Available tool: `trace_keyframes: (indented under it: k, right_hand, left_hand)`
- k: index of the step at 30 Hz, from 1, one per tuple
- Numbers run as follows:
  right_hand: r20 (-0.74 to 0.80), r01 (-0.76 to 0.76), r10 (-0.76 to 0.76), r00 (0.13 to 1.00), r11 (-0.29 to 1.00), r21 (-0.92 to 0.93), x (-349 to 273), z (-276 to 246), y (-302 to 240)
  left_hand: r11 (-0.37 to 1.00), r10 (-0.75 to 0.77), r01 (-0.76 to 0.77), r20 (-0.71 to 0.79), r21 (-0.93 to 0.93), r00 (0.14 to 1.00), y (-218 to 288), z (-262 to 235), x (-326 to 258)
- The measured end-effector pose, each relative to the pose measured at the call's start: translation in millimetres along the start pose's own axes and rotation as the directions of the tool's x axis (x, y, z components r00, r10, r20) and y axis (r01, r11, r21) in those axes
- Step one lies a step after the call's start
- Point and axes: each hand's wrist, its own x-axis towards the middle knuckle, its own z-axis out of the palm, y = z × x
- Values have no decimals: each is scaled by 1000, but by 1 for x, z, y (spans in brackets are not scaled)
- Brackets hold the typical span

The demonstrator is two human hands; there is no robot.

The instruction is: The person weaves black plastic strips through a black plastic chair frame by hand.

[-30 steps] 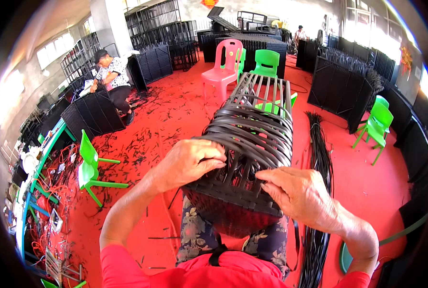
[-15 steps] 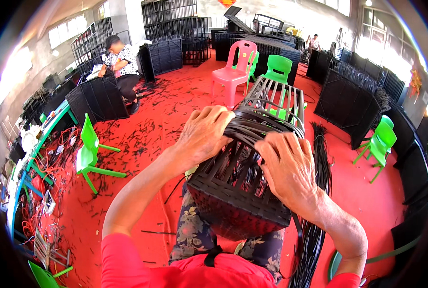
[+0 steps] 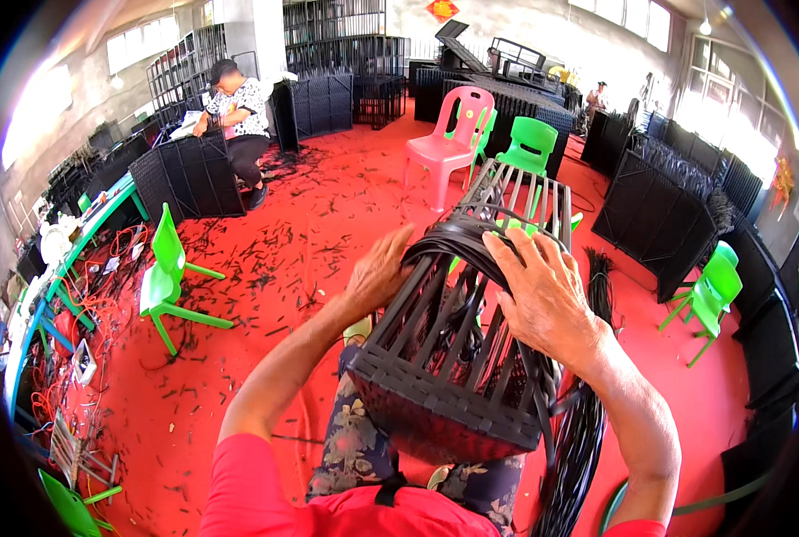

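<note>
A tall black woven basket frame (image 3: 453, 358) lies tilted across my lap, its solid woven base toward me and bare ribs pointing away. My left hand (image 3: 380, 271) grips the frame's left side near the band of wrapped black strips (image 3: 457, 237). My right hand (image 3: 542, 300) lies flat on top of the frame, fingers spread over the same woven band. A bundle of loose black strips (image 3: 587, 421) hangs at my right, beside the basket.
Green plastic chairs (image 3: 171, 277) stand at left and right, a pink chair (image 3: 448, 143) and another green one ahead. Black woven panels and finished frames (image 3: 659, 206) line the room. Another person (image 3: 234, 121) sits working at the far left. Cut scraps litter the red floor.
Both hands slid farther along the frame toward the woven band, and the basket tipped more upright on my lap. My view rose, showing more of the room.
</note>
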Motion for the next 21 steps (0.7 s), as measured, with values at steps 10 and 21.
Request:
trace_keyframes:
  k: [10,21]
  right_hand:
    - [70,-52,45,997,994,100,9,2,7]
    - [52,-127,122,991,985,113,-5,2,22]
  left_hand:
    - [190,-111,499,487,-845,866,-43,102,-12]
    - [852,-177,152,-3,-500,984,-71,63,81]
